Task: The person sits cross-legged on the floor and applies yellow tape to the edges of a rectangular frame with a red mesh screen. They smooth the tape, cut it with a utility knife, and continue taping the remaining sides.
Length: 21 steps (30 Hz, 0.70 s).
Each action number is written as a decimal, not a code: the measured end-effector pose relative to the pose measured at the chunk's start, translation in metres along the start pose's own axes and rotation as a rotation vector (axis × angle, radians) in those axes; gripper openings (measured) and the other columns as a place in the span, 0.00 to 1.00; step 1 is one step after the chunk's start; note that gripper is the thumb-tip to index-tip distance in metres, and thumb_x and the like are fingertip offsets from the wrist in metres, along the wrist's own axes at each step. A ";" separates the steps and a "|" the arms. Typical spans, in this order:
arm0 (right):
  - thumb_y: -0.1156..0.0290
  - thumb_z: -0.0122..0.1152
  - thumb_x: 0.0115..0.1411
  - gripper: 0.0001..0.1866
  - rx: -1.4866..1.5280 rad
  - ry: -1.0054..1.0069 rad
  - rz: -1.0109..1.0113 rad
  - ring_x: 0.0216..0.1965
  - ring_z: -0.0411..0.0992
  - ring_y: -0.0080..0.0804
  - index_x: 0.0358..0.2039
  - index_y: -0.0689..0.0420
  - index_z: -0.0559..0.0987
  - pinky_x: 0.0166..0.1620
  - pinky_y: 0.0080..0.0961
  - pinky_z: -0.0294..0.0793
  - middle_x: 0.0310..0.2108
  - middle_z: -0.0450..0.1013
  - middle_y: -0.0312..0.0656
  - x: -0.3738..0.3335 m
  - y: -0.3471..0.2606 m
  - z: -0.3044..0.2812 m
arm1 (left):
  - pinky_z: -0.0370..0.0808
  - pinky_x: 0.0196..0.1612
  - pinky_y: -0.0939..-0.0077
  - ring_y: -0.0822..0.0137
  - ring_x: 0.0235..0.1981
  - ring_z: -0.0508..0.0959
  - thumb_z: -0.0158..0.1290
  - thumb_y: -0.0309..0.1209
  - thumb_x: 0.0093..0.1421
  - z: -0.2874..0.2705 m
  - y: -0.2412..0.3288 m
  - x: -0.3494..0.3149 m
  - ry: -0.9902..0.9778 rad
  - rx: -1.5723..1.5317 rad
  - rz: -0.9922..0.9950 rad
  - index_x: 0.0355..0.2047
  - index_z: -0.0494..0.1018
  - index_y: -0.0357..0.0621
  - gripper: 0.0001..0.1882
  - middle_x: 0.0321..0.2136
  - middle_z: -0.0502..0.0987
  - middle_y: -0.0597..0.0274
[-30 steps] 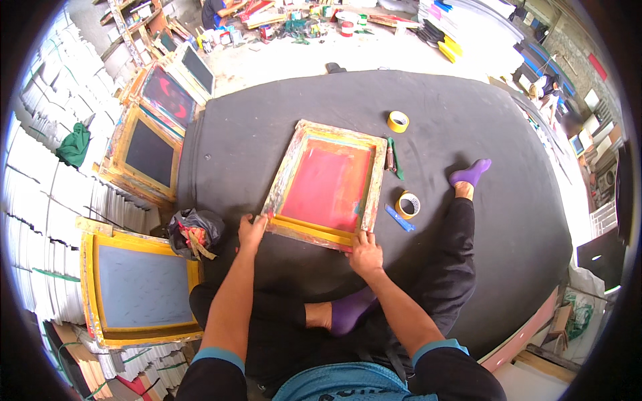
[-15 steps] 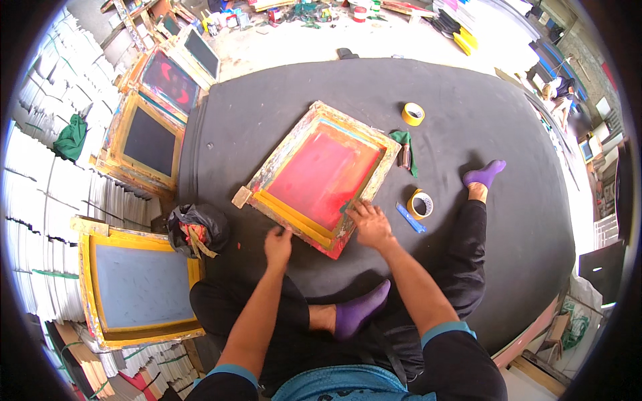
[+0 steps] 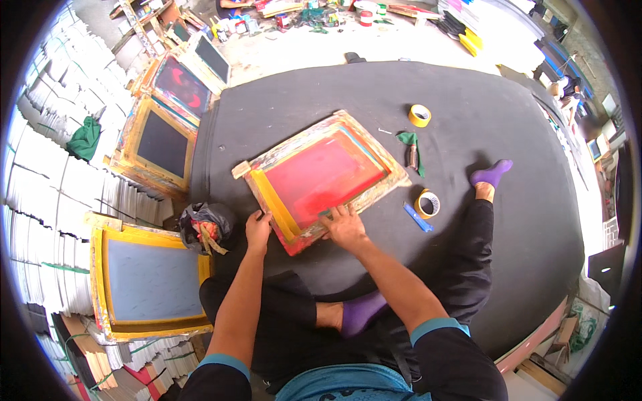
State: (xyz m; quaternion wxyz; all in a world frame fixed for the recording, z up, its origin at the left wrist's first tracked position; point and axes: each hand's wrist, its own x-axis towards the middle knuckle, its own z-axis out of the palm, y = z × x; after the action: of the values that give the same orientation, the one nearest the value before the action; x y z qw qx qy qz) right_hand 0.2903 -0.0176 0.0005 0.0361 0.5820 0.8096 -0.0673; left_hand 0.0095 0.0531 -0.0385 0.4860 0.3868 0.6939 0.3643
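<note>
The screen-printing frame (image 3: 264,194), with its red mesh, is on the black sheet (image 3: 281,93) in front of the seated person, set askew to the body. In my judgement, the step in hand is to handle this frame by its edges; any next move of it would call for a sure hold on both sides and fingers away from the mesh.

I go from left to right. To the left of the frame, and nearer to the person, leans a yellow-sided screen (image 3: 150,284) with blue-grey mesh. Between the two, near the frame, sits a black plastic bag (image 3: 225,219) with reddish scraps.

The left hand (image 3: 258,234) is at the frame's left short side, thumb and fingers close together at the edge; I cannot tell how firmly they grip. The frame lies just beyond this hand, toward its right. The right hand (image 3: 346,228) has its fingers bent over the frame's near long edge, so the frame is under the fingertips and reaches away beyond them.

To the right of the frame, apart from it, are a green cloth (image 3: 406,138), a blue flat tool (image 3: 418,218) and two yellow tape rolls (image 3: 420,115).
</note>
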 end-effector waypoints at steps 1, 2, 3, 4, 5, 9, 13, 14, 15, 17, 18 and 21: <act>0.44 0.68 0.59 0.34 0.026 0.020 0.019 0.68 0.63 0.46 0.63 0.42 0.76 0.70 0.58 0.60 0.61 0.70 0.46 0.003 -0.018 0.001 | 0.77 0.40 0.72 0.68 0.32 0.81 0.61 0.35 0.65 -0.008 0.001 0.006 0.070 0.044 0.016 0.63 0.71 0.30 0.30 0.35 0.83 0.57; 0.44 0.69 0.58 0.34 0.052 0.034 0.046 0.66 0.65 0.46 0.62 0.42 0.77 0.70 0.59 0.60 0.60 0.71 0.46 0.002 -0.031 0.006 | 0.77 0.43 0.71 0.66 0.36 0.81 0.62 0.35 0.64 -0.010 0.005 0.006 0.065 0.053 0.071 0.64 0.69 0.29 0.32 0.37 0.84 0.54; 0.44 0.69 0.58 0.34 0.066 0.093 0.057 0.63 0.66 0.47 0.62 0.43 0.77 0.69 0.61 0.61 0.59 0.71 0.46 0.000 -0.041 0.010 | 0.77 0.46 0.71 0.64 0.39 0.82 0.62 0.35 0.64 -0.011 0.008 0.006 0.060 0.063 0.126 0.65 0.68 0.28 0.34 0.39 0.84 0.51; 0.44 0.69 0.58 0.34 0.094 0.071 0.072 0.64 0.66 0.46 0.62 0.43 0.76 0.69 0.59 0.61 0.59 0.71 0.46 -0.003 -0.047 0.014 | 0.76 0.49 0.70 0.62 0.42 0.83 0.63 0.35 0.64 -0.011 0.010 0.004 0.054 0.072 0.181 0.66 0.66 0.27 0.35 0.41 0.85 0.48; 0.44 0.69 0.58 0.35 0.124 0.052 0.080 0.64 0.66 0.46 0.63 0.43 0.76 0.69 0.58 0.62 0.59 0.71 0.46 -0.004 -0.054 0.016 | 0.76 0.53 0.68 0.57 0.48 0.84 0.63 0.36 0.64 -0.015 0.009 0.003 -0.021 0.024 0.161 0.67 0.64 0.27 0.37 0.50 0.83 0.40; 0.45 0.71 0.57 0.38 0.233 0.080 0.045 0.64 0.67 0.44 0.65 0.46 0.74 0.69 0.52 0.62 0.59 0.72 0.46 -0.018 -0.059 0.020 | 0.76 0.58 0.61 0.47 0.55 0.81 0.63 0.40 0.64 -0.043 -0.025 0.000 0.040 0.338 0.209 0.66 0.66 0.29 0.37 0.58 0.77 0.34; 0.48 0.73 0.56 0.41 0.143 0.051 0.210 0.65 0.67 0.45 0.66 0.52 0.71 0.71 0.49 0.61 0.59 0.72 0.45 -0.053 0.000 0.019 | 0.76 0.58 0.52 0.41 0.54 0.80 0.63 0.46 0.61 -0.034 -0.015 -0.038 0.077 0.747 0.203 0.62 0.71 0.33 0.37 0.53 0.79 0.35; 0.48 0.73 0.56 0.42 0.111 0.101 0.228 0.65 0.67 0.46 0.67 0.54 0.70 0.71 0.50 0.60 0.59 0.73 0.45 -0.061 0.016 0.027 | 0.76 0.58 0.52 0.41 0.54 0.80 0.64 0.45 0.60 -0.033 -0.017 -0.040 0.032 0.736 0.208 0.61 0.72 0.34 0.35 0.52 0.80 0.37; 0.49 0.74 0.56 0.43 0.080 0.154 0.246 0.65 0.67 0.46 0.67 0.55 0.70 0.71 0.51 0.60 0.59 0.73 0.45 -0.065 0.024 0.032 | 0.76 0.57 0.52 0.42 0.53 0.80 0.64 0.45 0.60 -0.032 -0.019 -0.039 -0.014 0.727 0.215 0.59 0.73 0.34 0.33 0.50 0.80 0.38; 0.50 0.74 0.55 0.42 0.076 0.159 0.212 0.65 0.67 0.47 0.66 0.56 0.70 0.70 0.51 0.60 0.58 0.73 0.46 -0.066 0.029 0.039 | 0.76 0.55 0.52 0.42 0.52 0.80 0.65 0.43 0.59 -0.031 -0.026 -0.037 -0.036 0.703 0.274 0.53 0.76 0.35 0.28 0.48 0.81 0.43; 0.50 0.75 0.55 0.42 0.072 0.161 0.197 0.65 0.67 0.48 0.66 0.56 0.71 0.70 0.52 0.60 0.58 0.73 0.46 -0.065 0.030 0.039 | 0.76 0.55 0.52 0.42 0.52 0.80 0.65 0.43 0.59 -0.031 -0.031 -0.036 -0.024 0.691 0.311 0.53 0.76 0.35 0.28 0.48 0.81 0.43; 0.46 0.72 0.56 0.40 0.065 0.042 0.234 0.66 0.67 0.48 0.62 0.57 0.72 0.69 0.54 0.62 0.59 0.74 0.48 -0.069 0.015 0.037 | 0.76 0.55 0.52 0.42 0.52 0.80 0.65 0.43 0.59 -0.038 -0.044 -0.030 0.013 0.675 0.385 0.54 0.76 0.35 0.29 0.49 0.81 0.43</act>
State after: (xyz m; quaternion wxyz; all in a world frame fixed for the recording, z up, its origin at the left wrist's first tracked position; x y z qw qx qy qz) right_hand 0.3256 -0.0827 -0.0274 0.0080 0.6746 0.7342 -0.0764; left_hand -0.0277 0.0018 -0.0559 0.2497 0.6457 0.6926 0.2023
